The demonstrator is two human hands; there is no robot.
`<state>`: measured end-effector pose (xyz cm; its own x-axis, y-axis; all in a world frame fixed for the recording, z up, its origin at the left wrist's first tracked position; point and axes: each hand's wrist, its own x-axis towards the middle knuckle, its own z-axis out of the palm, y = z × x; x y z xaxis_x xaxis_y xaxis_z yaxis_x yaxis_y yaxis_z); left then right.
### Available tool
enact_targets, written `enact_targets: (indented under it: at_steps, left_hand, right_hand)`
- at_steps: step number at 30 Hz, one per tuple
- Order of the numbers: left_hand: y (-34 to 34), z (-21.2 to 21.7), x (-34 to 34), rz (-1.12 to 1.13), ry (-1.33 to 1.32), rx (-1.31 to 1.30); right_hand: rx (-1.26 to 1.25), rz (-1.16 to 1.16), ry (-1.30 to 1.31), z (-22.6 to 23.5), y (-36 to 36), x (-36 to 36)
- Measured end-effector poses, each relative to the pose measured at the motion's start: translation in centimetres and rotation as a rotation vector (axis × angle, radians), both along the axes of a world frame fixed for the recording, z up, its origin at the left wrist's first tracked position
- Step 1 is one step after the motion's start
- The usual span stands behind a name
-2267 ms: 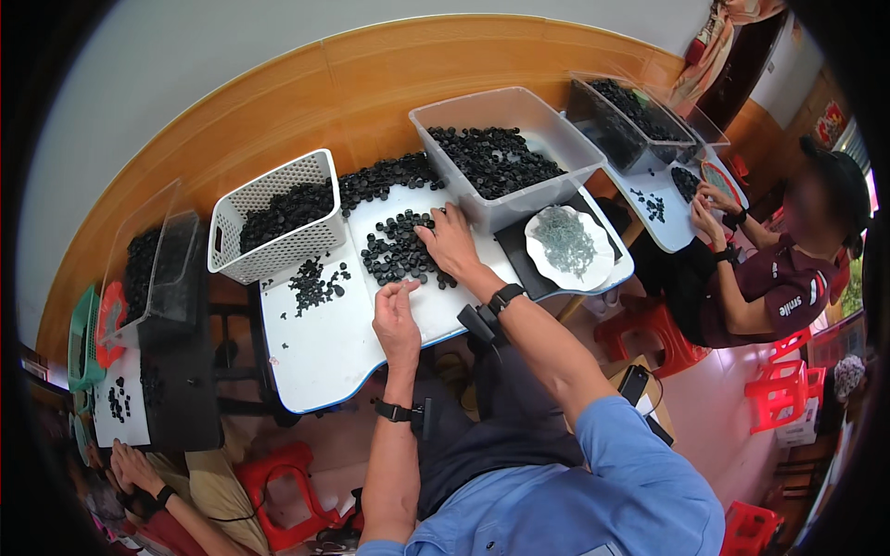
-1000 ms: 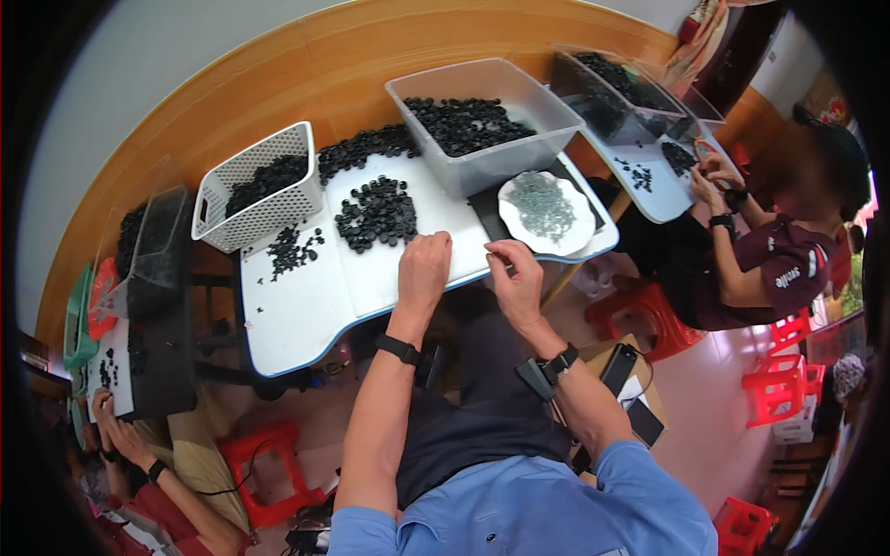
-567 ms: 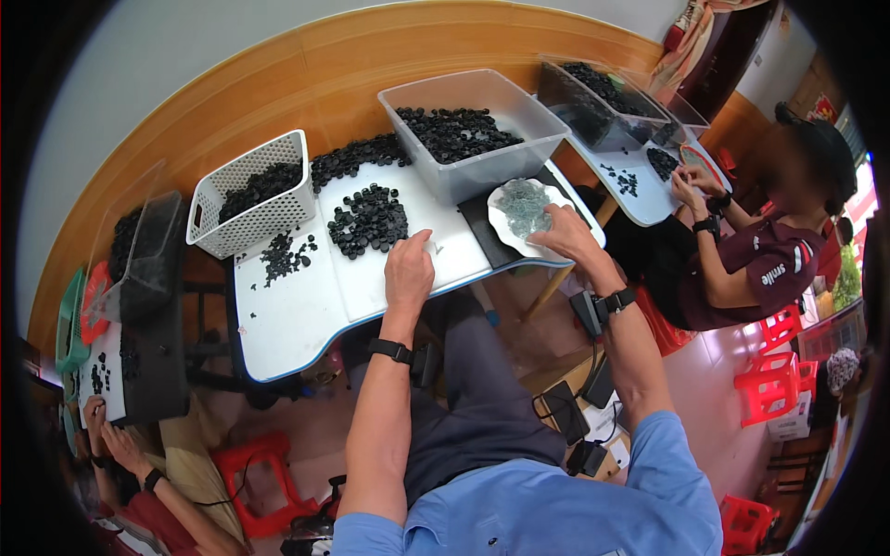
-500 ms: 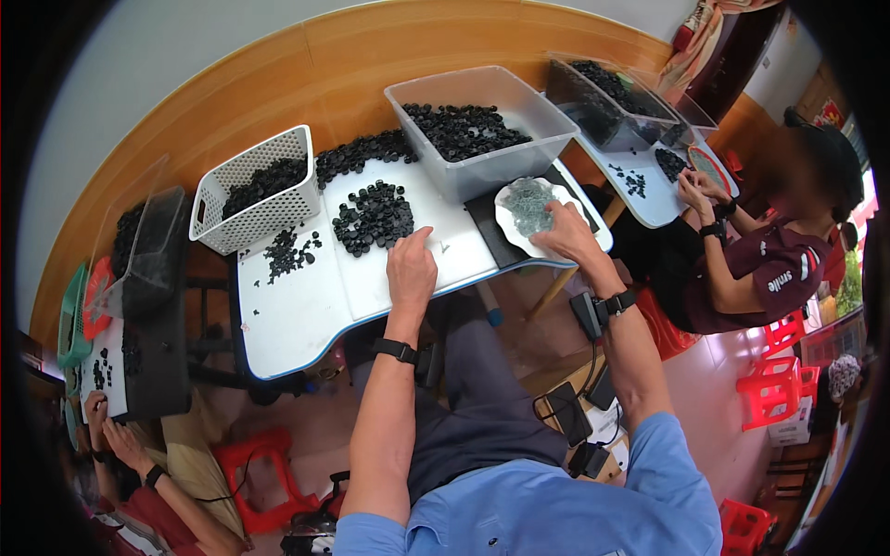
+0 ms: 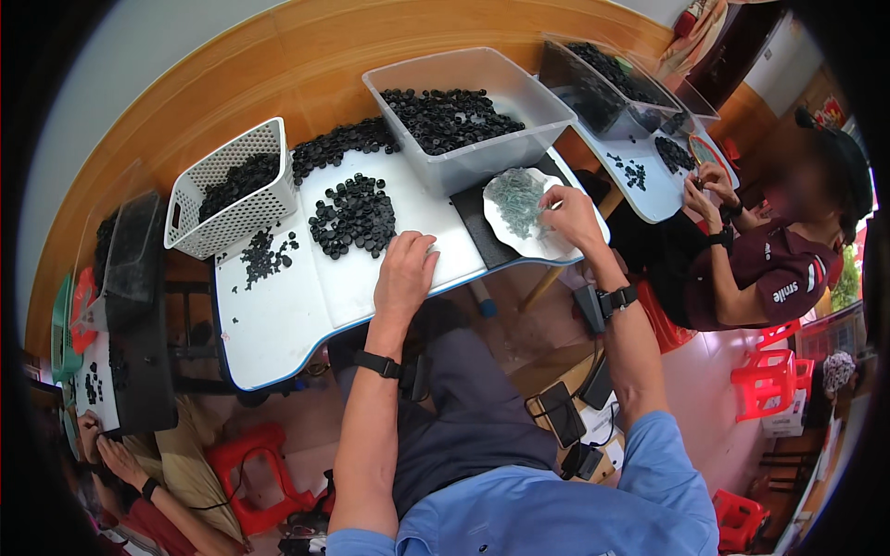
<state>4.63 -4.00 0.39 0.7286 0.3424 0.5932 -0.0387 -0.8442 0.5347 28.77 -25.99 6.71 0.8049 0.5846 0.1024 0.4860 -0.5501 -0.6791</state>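
Right grip (image 5: 567, 211) pinching at small greenish bits on the white plate (image 5: 547, 243)

Left hand (image 5: 405, 271) lies flat, fingers spread, on the surface (image 5: 297, 306), black caps (image 5: 354, 215) just beyond it. Probably best picking one bit at a time.

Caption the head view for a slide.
Left hand rests on the white table near black caps; right hand reaches a white plate.

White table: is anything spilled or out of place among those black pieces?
A few small black pieces lie scattered loose beside the white basket, apart from the main pile. Otherwise nothing stands out on the white table.
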Motion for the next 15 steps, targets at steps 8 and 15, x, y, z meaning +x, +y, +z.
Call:
enact_targets:
  at_steps: [8,15]
  left_hand:
    - [0.4,-0.3,0.2,-0.023,0.01,0.037]
    - [0.3,0.2,-0.3,-0.03,0.033,0.019]
  right_hand:
    - [0.036,0.011,0.081,2.2,0.3,0.4]
    - [0.165,0.238,0.247,3.8,5.8,-3.5]
